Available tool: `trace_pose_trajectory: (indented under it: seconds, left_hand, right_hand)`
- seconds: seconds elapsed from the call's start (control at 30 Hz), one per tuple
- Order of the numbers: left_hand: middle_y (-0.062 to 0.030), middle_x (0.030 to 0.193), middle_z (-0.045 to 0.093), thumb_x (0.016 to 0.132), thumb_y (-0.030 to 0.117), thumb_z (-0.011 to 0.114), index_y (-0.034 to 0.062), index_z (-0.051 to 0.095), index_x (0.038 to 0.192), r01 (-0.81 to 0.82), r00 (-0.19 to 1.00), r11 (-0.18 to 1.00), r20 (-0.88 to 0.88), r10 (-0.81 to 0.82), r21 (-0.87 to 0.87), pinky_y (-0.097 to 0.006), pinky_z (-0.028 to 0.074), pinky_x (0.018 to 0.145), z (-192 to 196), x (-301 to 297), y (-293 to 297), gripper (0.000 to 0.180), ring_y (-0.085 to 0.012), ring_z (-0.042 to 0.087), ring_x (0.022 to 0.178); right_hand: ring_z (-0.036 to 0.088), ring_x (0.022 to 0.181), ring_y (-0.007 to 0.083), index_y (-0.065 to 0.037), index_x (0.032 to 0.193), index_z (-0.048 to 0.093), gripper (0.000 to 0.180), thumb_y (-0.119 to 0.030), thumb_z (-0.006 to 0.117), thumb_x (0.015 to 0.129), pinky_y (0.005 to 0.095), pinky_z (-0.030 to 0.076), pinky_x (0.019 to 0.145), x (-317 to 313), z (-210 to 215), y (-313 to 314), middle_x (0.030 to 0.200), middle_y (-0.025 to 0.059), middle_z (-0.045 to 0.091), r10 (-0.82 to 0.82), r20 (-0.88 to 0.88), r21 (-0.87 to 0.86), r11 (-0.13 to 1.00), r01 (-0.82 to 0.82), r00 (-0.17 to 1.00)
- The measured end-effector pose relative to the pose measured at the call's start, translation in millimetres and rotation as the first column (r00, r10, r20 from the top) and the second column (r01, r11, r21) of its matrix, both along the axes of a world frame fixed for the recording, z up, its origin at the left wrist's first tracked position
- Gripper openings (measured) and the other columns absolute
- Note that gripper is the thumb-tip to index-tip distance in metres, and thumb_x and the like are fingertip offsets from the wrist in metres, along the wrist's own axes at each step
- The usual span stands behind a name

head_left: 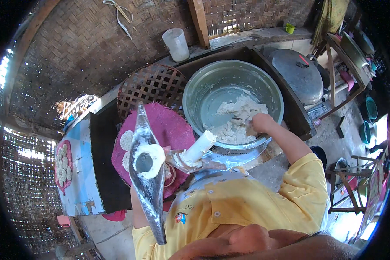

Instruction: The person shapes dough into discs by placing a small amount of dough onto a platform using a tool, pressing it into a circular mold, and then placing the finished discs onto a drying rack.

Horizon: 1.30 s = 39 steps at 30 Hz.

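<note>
A dark wooden press (145,197) with pointed ends and a floury round hole is held up in front of me. Its second part, a wooden crosspiece with a white dough-coated cylinder (198,146), lies against its right side. My left forearm (138,208) runs up behind the press; my left hand, mostly hidden there, appears closed on it. My right hand (261,123) reaches into a large grey-green basin (190,97), its fingers closed in white crumbly dough (236,123). Under the press is a round pink mat (173,125) with pale dough rounds (126,140) at its left side.
A woven lattice basket (149,86) sits behind the pink mat. Beyond the basin stands a translucent container (176,45); to its right is a lidded metal pot (297,76). At far left, several dough rounds lie on another pink mat (60,184). Wooden racks (355,182) stand at right.
</note>
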<state>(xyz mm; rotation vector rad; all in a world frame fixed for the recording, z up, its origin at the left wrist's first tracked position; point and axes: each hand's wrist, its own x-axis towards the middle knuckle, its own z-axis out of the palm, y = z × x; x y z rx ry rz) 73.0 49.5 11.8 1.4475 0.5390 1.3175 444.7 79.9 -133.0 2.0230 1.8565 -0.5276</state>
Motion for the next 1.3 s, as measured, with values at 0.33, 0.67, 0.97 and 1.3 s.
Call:
trace_pose_trajectory:
  seconds: [0.33, 0.67, 0.97, 1.3]
  left_hand:
    - [-0.0089, 0.096, 0.054, 0.084, 0.019, 0.053, 0.0024, 0.045, 0.113, 0.026, 1.000, 0.998, -0.008, -0.026, -0.061, -0.046, 0.045, 0.083, -12.0, 3.5, 13.9, 0.035, -0.0203, 0.055, 0.088]
    - [-0.0093, 0.095, 0.055, 0.084, 0.019, 0.052, 0.0024, 0.046, 0.112, 0.038, 0.999, 0.995, -0.017, -0.040, -0.095, -0.044, 0.046, 0.081, -17.0, 3.1, 14.5, 0.033, -0.0202, 0.056, 0.087]
    - [-0.0096, 0.095, 0.056, 0.085, 0.020, 0.051, 0.0024, 0.047, 0.111, 0.033, 0.999, 0.993, -0.012, -0.034, -0.112, -0.042, 0.046, 0.080, -18.3, 2.6, 14.9, 0.032, -0.0200, 0.056, 0.086]
    - [-0.0099, 0.094, 0.057, 0.085, 0.020, 0.050, 0.0024, 0.048, 0.110, 0.031, 0.999, 0.991, -0.011, -0.033, -0.126, -0.039, 0.047, 0.078, -22.3, 1.7, 17.7, 0.030, -0.0199, 0.057, 0.085]
  right_hand:
    - [0.060, 0.081, 0.0306, -0.005, 0.084, 0.065, 0.025, -0.022, 0.059, 0.067, 0.0380, 0.048, 0.073, -37.3, -29.0, 6.5, 0.084, 0.0165, 0.063, 0.082, -0.243, -0.074, 0.992, -0.103, 0.967]
    - [0.059, 0.076, 0.0313, -0.011, 0.087, 0.065, 0.026, -0.018, 0.058, 0.064, 0.0396, 0.047, 0.067, -1.3, 1.1, 5.0, 0.080, 0.0144, 0.062, 0.147, -0.360, -0.029, 0.985, -0.168, 0.921]
    - [0.061, 0.078, 0.0273, -0.015, 0.083, 0.066, 0.019, -0.014, 0.058, 0.066, 0.0387, 0.048, 0.064, 38.9, 17.4, 21.1, 0.080, 0.0101, 0.063, 0.293, 0.163, 0.077, 0.948, -0.308, 0.942]
    - [0.059, 0.077, 0.0288, -0.019, 0.090, 0.064, 0.028, -0.018, 0.058, 0.063, 0.0390, 0.047, 0.068, 11.9, -21.2, 31.6, 0.080, 0.0101, 0.062, 0.297, -0.054, 0.067, 0.954, -0.293, 0.953]
